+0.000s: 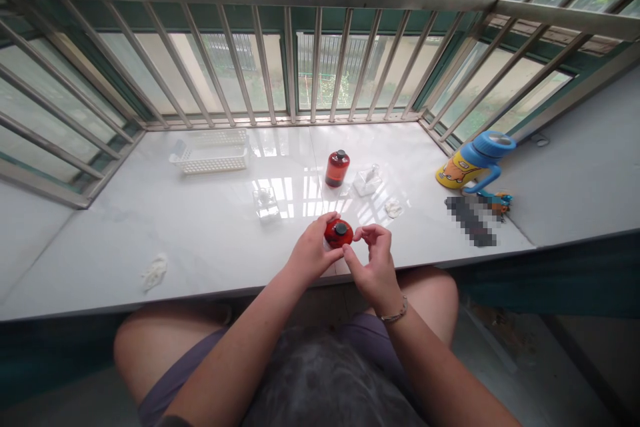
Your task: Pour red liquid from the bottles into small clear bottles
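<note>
My left hand (pixel 311 251) is wrapped round a small red bottle with a black cap (pixel 339 232), held just above the white sill near its front edge. My right hand (pixel 373 260) sits right beside the bottle, fingers curled, with its thumb and fingertips close to the cap; I cannot make out anything in them. A second red bottle with a black cap (pixel 337 168) stands upright farther back. A clear glass bottle (pixel 265 203) stands to its left and another clear glass piece (pixel 369 180) to its right.
A white plastic basket (pixel 213 151) lies at the back left of the sill (pixel 200 233). A crumpled tissue (pixel 155 271) lies front left, a smaller one (pixel 394 207) at right. A yellow cup with blue lid (pixel 473 163) lies on its side far right. Window bars (pixel 287 47) fence the back.
</note>
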The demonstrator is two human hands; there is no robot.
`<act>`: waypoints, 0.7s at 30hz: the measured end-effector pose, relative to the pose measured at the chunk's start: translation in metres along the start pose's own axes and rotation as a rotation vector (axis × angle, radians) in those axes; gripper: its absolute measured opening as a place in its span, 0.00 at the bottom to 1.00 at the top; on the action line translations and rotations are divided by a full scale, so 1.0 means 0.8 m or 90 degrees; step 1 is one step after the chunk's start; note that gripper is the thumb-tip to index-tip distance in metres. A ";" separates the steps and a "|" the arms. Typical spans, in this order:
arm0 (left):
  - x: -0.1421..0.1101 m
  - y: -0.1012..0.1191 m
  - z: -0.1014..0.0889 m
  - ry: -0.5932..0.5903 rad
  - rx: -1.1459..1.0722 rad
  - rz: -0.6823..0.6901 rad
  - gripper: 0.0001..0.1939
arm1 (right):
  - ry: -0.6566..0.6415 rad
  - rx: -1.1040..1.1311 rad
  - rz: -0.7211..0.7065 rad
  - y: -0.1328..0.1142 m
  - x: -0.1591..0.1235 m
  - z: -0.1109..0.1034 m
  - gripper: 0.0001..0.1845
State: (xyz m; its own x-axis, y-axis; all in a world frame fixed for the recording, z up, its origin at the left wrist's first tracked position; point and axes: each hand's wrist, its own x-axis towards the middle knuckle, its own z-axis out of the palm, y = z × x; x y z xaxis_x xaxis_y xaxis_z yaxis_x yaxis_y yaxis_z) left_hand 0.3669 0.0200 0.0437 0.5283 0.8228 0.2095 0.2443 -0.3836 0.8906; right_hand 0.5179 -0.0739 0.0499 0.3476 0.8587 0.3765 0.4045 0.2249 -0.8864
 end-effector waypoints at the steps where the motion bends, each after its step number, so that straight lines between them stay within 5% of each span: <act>1: 0.000 0.000 0.000 0.001 0.001 0.001 0.39 | 0.004 0.004 -0.001 0.000 0.000 0.000 0.26; 6: 0.000 0.001 0.000 0.001 0.003 0.004 0.41 | -0.076 0.003 0.006 0.000 0.001 -0.001 0.33; 12: -0.003 0.004 -0.001 0.002 0.011 0.009 0.39 | -0.024 0.016 0.011 0.004 0.007 -0.002 0.28; 21: -0.003 0.004 0.002 0.013 0.017 0.015 0.36 | -0.076 -0.049 -0.014 0.009 0.025 -0.008 0.26</act>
State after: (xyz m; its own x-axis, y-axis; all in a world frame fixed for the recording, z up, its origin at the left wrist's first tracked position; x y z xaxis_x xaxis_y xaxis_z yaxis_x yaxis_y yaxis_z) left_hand 0.3673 0.0160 0.0453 0.5169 0.8222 0.2384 0.2540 -0.4133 0.8744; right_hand 0.5335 -0.0581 0.0528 0.2369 0.9039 0.3562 0.4766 0.2114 -0.8533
